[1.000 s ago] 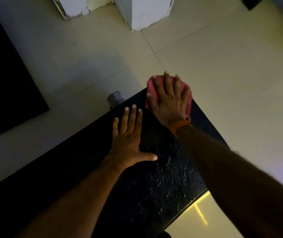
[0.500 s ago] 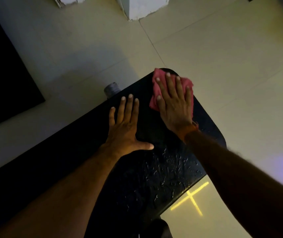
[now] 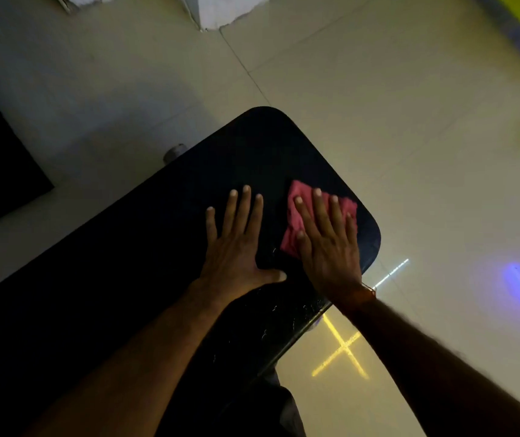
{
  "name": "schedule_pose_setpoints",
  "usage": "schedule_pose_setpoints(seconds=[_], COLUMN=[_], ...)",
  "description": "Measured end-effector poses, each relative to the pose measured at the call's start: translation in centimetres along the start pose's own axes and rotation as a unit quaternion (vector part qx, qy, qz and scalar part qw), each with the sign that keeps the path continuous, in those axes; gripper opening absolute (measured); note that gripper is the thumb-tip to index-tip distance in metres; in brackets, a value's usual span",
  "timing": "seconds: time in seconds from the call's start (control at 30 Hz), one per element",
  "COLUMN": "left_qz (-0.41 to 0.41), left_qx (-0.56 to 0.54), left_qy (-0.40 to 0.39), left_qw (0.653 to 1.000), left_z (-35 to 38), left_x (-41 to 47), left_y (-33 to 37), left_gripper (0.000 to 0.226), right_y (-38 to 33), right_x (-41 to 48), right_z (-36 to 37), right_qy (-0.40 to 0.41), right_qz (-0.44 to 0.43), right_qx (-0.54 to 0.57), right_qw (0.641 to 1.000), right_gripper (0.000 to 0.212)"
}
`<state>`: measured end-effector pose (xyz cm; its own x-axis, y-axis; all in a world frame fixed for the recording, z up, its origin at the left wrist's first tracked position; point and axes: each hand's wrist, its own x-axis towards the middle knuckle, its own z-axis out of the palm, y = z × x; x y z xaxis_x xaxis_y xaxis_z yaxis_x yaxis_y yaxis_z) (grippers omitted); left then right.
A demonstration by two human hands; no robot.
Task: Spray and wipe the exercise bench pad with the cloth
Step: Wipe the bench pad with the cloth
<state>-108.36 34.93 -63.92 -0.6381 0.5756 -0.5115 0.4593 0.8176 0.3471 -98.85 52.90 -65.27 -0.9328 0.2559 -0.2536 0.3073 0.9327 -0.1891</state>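
Since the earlier frames, my right hand (image 3: 328, 247) has drawn the cloth (image 3: 296, 222) back from the far rounded end of the pad (image 3: 262, 146) toward me, so a bare stretch of pad now shows beyond my fingertips; my left hand (image 3: 236, 241) has kept its flat pose beside it. Right hand: palm down, fingers extended and slightly spread, pressing the red cloth flat against the pad rather than pinching it. Cloth: bunched, lying under my right fingers and palm, its edges showing at the far side and the left of the hand, near the pad's right edge. Left hand: open, palm down on the bare pad, fingers straight, thumb stretched right toward my right wrist; it holds nothing and lies just left of the cloth, apart from it. Pad: black, running from near left to far right over a pale tiled floor (image 3: 378, 105). Wet streaks glint on the pad surface near my right wrist. A yellow cross of light (image 3: 342, 350) lies on the floor at near right.
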Motion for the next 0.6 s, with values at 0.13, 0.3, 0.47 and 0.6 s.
schedule_pose_setpoints(seconds=[0.13,0.3,0.47,0.6], left_qz=[-0.015,0.01,0.017,0.011], left_qx=[0.031,0.03,0.051,0.047], left_qy=[-0.006,-0.019,-0.037,-0.037], left_qw=[0.999,0.999,0.998,0.998], left_z=[0.8,1.3,2.0,2.0], left_x=[0.2,-0.8,-1.3,-1.5], left_y=[1.5,2.3,4.0,4.3], left_gripper=[0.156,0.156,0.155,0.156], right_y=[-0.4,1.2,3.0,2.2], right_x=[5.4,-2.0,0.3,-2.6], right_z=[-0.7,0.3,0.1,1.0], right_qy=[0.009,0.011,0.019,0.034], right_qz=[0.059,0.043,0.064,0.076], right_qx=[-0.011,0.022,0.006,0.024], right_qw=[0.998,0.999,0.998,0.996], right_gripper=[0.061,0.06,0.061,0.061])
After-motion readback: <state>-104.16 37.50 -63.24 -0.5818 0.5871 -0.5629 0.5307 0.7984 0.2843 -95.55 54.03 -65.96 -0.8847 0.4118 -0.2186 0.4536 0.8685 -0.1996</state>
